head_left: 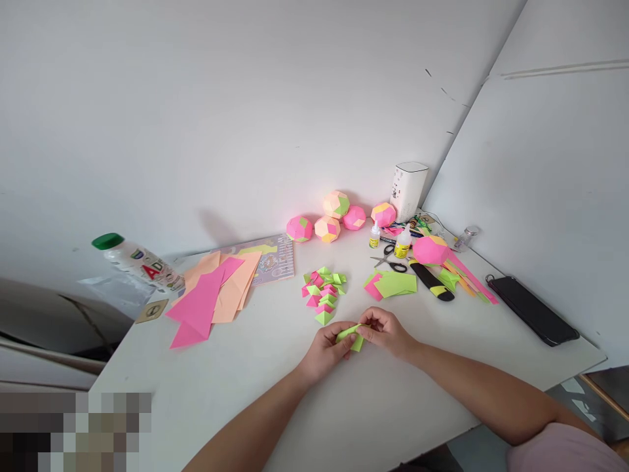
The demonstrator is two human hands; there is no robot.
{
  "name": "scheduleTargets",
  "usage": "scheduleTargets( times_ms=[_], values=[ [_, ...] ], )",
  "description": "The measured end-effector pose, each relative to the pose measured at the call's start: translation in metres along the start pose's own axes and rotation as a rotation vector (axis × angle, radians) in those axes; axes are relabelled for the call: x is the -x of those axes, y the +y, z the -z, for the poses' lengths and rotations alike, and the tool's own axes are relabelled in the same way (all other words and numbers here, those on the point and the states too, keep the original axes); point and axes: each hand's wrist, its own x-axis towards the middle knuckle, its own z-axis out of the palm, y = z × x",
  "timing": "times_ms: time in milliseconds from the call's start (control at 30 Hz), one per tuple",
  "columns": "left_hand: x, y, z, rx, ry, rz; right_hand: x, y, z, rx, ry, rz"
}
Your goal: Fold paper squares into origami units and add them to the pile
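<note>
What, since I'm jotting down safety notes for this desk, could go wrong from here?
The left hand and right hand pinch the lime-green paper close to the folded paper pieces; a stray knuckle might scatter those. The scissors lie just behind the flat green sheets, seemingly with their blades apart, so a careless reach there could nick the fingers. The top paper ball seems perched on others and might roll off if bumped.
</note>
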Motion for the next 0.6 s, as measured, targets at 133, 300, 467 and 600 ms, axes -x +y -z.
scheduleTargets(
  times_ms=[133,300,467,600],
  values=[
    [0.0,0.0018,-0.0003,-0.002,0.003,0.013,-0.001,0.0,0.001,-0.015,0.004,-0.004],
    [0.0009,0.0049,-0.0002,-0.038,-0.023,0.024,-0.0019,0.0014,0.0017,-0.042,0.007,-0.006],
    [0.0009,0.0071,-0.001,-0.048,-0.031,0.022,-0.003,0.0032,0.0029,-0.051,0.004,-0.01],
    [0.0007,0.0072,-0.0011,-0.058,-0.035,0.027,-0.0031,0.0032,0.003,-0.046,0.003,-0.014]
  ],
)
